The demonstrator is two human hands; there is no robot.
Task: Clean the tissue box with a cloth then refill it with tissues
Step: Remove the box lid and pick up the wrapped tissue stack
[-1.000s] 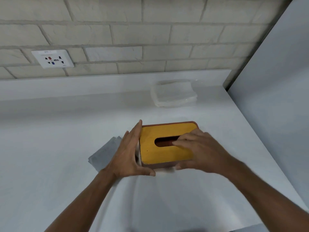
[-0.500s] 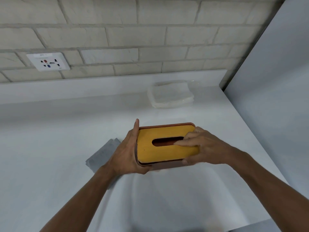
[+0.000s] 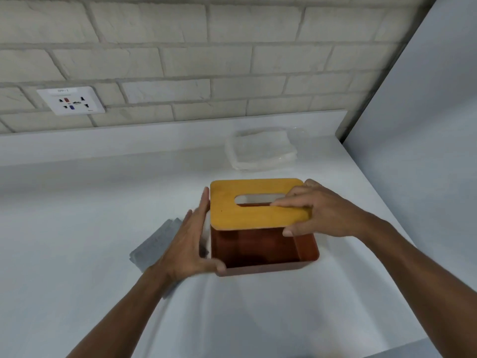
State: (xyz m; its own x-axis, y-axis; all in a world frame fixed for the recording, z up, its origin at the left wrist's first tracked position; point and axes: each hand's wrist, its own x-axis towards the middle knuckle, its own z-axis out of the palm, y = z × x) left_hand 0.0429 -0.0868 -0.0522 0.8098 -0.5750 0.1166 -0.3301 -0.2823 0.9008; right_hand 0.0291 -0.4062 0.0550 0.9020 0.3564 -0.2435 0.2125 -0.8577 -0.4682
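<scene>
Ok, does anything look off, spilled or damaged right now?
Nothing spilled or damaged. The only thing askew is the yellow lid: the right hand holds it tilted up off the brown tissue box, whose visible inside looks empty. The left hand steadies the box's left side, partly covering the grey cloth.

Both forearms enter from the lower frame bare, no sleeves showing. The left hand (image 3: 187, 250) and right hand (image 3: 324, 210) wear no gloves, rings or watch.
</scene>
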